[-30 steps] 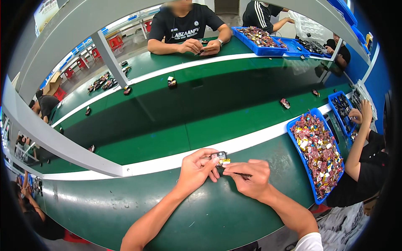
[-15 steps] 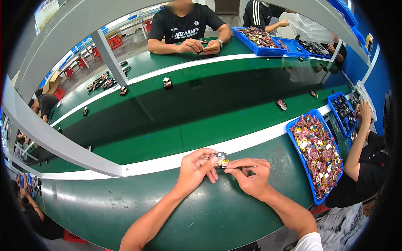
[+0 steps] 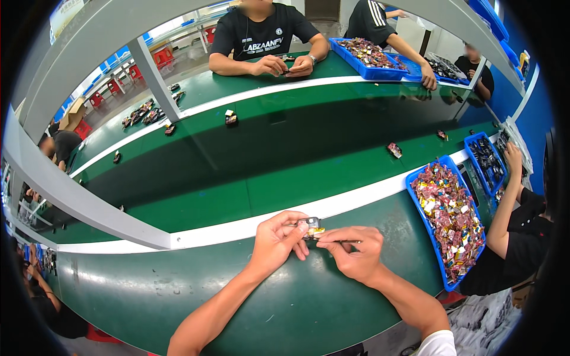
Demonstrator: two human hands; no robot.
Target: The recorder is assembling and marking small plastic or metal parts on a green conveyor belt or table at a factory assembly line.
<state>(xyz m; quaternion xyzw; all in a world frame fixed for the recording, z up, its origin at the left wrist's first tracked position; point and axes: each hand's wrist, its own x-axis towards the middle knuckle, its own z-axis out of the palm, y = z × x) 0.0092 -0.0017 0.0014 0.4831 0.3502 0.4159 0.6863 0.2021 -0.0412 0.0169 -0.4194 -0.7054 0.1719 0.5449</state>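
Above the near table edge, my left hand (image 3: pixel 278 237) is closed round a small black device casing (image 3: pixel 309 222), thumb on its face. A yellow part (image 3: pixel 316 231) shows at the casing's lower right. My right hand (image 3: pixel 355 252) pinches a thin dark rod-like tool (image 3: pixel 350 241), its back end sticking out to the right past the fingers. The fingertips of that hand meet the casing's right side, beside the yellow part. Fingers hide the tool's front end, so I cannot tell what it touches.
A blue tray (image 3: pixel 442 261) heaped with small red, yellow and white parts stands at my right. Behind it, another blue tray (image 3: pixel 477 137) holds black casings. Small devices (image 3: pixel 394 150) lie on the green conveyor belt (image 3: pixel 285 172). A grey post (image 3: pixel 89 202) rises at left. Co-workers sit around.
The devices on the belt have shifted slightly left. A co-worker at the far right has stretched an arm down to the belt edge. My hands are almost unmoved.
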